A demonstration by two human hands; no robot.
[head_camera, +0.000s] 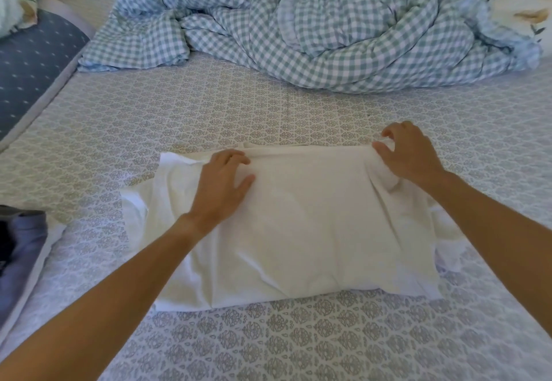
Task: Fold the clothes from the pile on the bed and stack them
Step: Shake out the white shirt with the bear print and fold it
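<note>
A white garment (304,225) lies partly folded on the patterned bed sheet (179,117), in the middle of the view. My left hand (222,182) rests on its upper left part, the fingers curled at the far fold and the thumb spread flat. My right hand (409,153) is at the garment's far right corner and pinches the cloth there between thumb and fingers. Folded clothes in blue-grey and dark tones (21,249) lie stacked at the left edge.
A crumpled green-and-white checked duvet (313,28) fills the far side of the bed. A dark blue dotted pillow (33,61) lies at the far left. A floral pillow (525,10) sits at the far right.
</note>
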